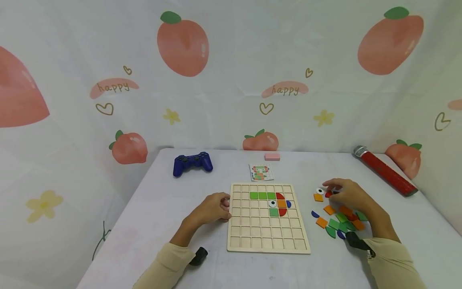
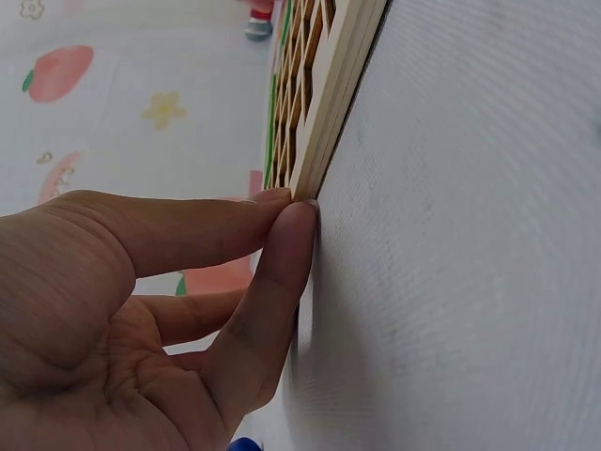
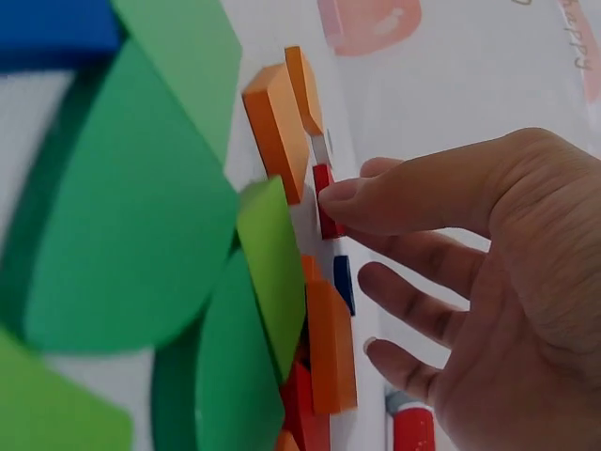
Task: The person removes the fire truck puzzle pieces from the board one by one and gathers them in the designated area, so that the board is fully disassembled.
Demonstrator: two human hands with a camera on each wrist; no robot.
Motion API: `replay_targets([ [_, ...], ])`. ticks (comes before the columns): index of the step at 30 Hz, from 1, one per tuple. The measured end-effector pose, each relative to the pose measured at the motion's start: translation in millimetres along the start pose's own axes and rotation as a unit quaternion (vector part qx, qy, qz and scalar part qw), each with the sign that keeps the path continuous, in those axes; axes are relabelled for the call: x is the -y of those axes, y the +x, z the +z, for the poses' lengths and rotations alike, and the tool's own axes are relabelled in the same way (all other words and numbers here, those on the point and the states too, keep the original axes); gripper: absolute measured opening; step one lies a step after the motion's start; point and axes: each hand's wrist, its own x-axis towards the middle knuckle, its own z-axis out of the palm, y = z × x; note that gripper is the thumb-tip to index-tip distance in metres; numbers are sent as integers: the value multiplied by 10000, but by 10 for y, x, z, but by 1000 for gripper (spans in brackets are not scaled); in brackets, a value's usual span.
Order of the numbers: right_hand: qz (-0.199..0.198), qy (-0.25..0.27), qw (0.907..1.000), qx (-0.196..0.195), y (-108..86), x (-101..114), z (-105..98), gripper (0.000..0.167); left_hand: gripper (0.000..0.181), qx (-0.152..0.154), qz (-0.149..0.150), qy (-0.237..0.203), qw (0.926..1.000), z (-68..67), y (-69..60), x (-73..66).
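A wooden grid board (image 1: 249, 232) lies flat on the table with several coloured pieces set in its upper right squares. My left hand (image 1: 213, 207) is at the board's left side, thumb and a finger pinching its edge (image 2: 324, 122) in the left wrist view. Over to the right, my right hand (image 1: 348, 195) reaches over loose pieces. Its thumb and index finger pinch a small red piece (image 3: 327, 202), partly hidden by the thumb. Beside that hand lie a white eye piece (image 1: 319, 191) and an orange square (image 1: 318, 197).
More loose green, orange, red and blue pieces (image 1: 333, 224) lie right of the board. Behind it are a pattern card (image 1: 261, 172) and a pink block (image 1: 272, 157). A blue game controller (image 1: 193, 162) sits back left; a red microphone (image 1: 388, 171) lies back right.
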Motion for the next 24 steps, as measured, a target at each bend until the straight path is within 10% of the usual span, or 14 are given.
replay_targets([
  [24, 158, -98, 9998, -11, -27, -122, -58, 40, 63, 28, 17, -120, 9999, 0, -1, 13],
])
